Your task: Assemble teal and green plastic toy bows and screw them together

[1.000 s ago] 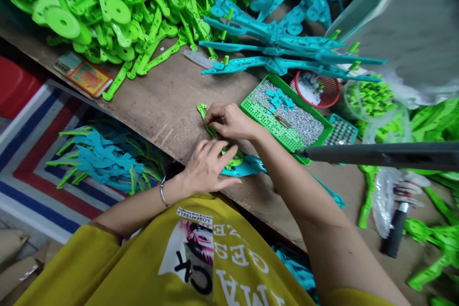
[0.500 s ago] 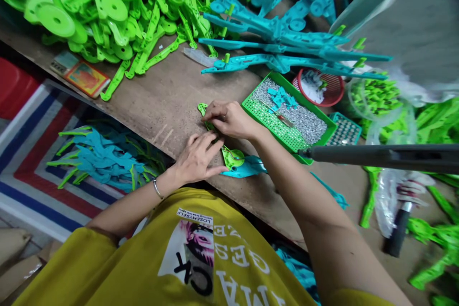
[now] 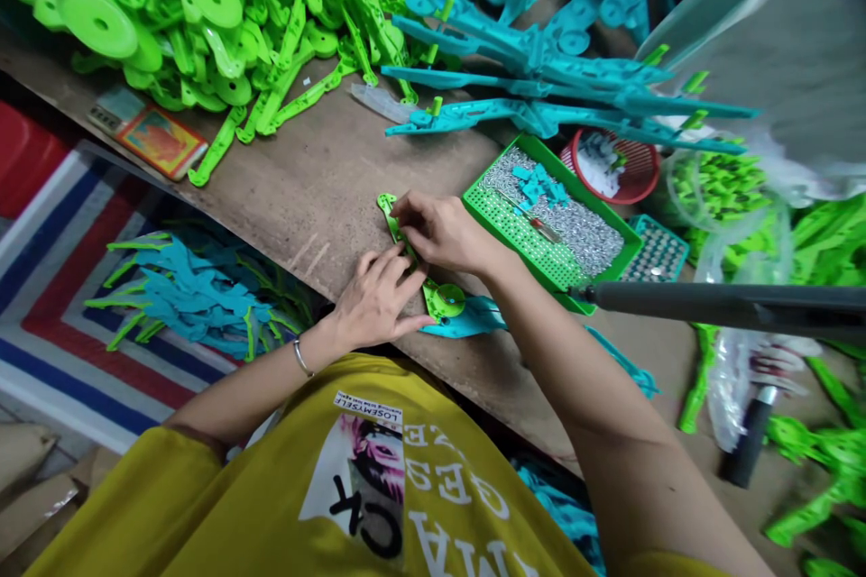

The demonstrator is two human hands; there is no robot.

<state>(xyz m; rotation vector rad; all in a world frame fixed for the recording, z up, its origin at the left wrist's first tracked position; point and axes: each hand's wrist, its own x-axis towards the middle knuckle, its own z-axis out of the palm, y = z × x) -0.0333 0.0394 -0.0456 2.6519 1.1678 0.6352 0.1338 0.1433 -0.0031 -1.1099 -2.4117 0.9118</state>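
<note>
A green plastic part (image 3: 446,301) with a round disc at its lower end lies over a blue plastic part (image 3: 470,317) near the table's front edge. My left hand (image 3: 380,296) rests over the green part's middle, fingers on it and thumb stretched toward the disc end. My right hand (image 3: 443,233) is above the upper half of the green part, with thumb and fingers pinched together; whatever is between the fingertips is too small to make out. The fingers hide much of the green part's middle.
A green tray (image 3: 572,284) holds silvery small pieces, blue bits and a screwdriver. Beside it is a red basket (image 3: 636,171). A dark rod-shaped tool (image 3: 731,304) juts in from the right. Green parts (image 3: 203,18) and blue parts (image 3: 541,63) are heaped at the back; a hammer (image 3: 754,433) lies right.
My right hand has lifted slightly off the green part, showing more of its upper end. My left hand stays on it. The whole view has shifted a little.
</note>
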